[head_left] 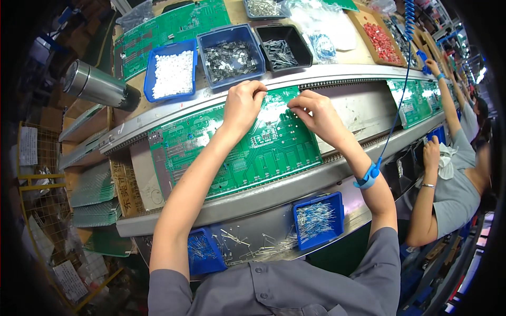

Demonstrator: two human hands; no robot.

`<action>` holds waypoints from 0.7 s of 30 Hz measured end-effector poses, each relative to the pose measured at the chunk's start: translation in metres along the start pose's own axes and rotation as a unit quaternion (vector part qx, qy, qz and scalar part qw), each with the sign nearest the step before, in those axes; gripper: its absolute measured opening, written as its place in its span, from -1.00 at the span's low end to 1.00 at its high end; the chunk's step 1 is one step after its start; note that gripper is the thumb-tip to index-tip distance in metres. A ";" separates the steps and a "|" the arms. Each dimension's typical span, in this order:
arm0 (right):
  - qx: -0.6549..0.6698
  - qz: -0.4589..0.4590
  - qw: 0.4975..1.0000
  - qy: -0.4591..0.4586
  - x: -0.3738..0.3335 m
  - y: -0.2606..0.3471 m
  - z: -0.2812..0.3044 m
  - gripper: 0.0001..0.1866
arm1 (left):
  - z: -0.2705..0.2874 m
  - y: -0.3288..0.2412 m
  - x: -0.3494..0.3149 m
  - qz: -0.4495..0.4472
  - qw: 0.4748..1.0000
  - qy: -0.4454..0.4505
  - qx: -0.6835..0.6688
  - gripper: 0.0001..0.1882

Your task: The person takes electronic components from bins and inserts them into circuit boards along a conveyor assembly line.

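Note:
A large green circuit board (232, 158) lies on the conveyor rails in front of me. Over its far edge is my left hand (244, 104), fingers bent and pinched together close to the board. My right hand (316, 113) hovers over the board's right part, thumb and forefinger pinched together. Whatever either pinch holds is too small to make out. A blue strap with a coiled cord circles my right wrist (367, 177). Just beyond my left hand stand a bin of dark metal parts (230, 60) and a black bin of dark, slender components (280, 50).
A blue bin of white connectors (173, 73) stands beside a steel tumbler (100, 87). Near me are two blue bins of leaded components (319, 218) (203, 252), with loose pieces between them. Another circuit board (416, 100) sits farther right, where a co-worker (453, 174) reaches in.

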State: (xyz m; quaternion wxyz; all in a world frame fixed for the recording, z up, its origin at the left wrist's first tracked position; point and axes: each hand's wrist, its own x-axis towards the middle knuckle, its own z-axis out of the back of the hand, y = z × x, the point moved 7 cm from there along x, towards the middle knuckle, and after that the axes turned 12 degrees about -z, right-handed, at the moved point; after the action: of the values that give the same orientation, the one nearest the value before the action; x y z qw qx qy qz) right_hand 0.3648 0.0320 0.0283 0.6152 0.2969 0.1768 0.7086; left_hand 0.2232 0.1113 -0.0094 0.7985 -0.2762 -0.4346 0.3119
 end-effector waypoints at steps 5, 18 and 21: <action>0.007 0.005 1.000 -0.009 0.001 -0.003 0.000 -0.90 | -0.001 0.000 0.000 0.003 1.000 -0.002 0.001 -0.91; 0.098 -0.081 0.991 0.036 -0.001 -0.003 -0.019 -0.87 | -0.001 0.002 -0.001 0.004 1.000 -0.009 -0.008 -0.91; 0.102 -0.087 0.990 0.046 -0.002 -0.006 -0.024 -0.88 | -0.001 0.003 -0.001 0.007 1.000 -0.010 -0.010 -0.91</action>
State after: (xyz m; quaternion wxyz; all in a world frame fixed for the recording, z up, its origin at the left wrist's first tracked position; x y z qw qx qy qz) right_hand 0.3543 0.0342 0.0059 0.6324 0.3085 0.3017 0.6433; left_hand 0.2229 0.1120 -0.0122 0.7892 -0.2840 -0.4434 0.3161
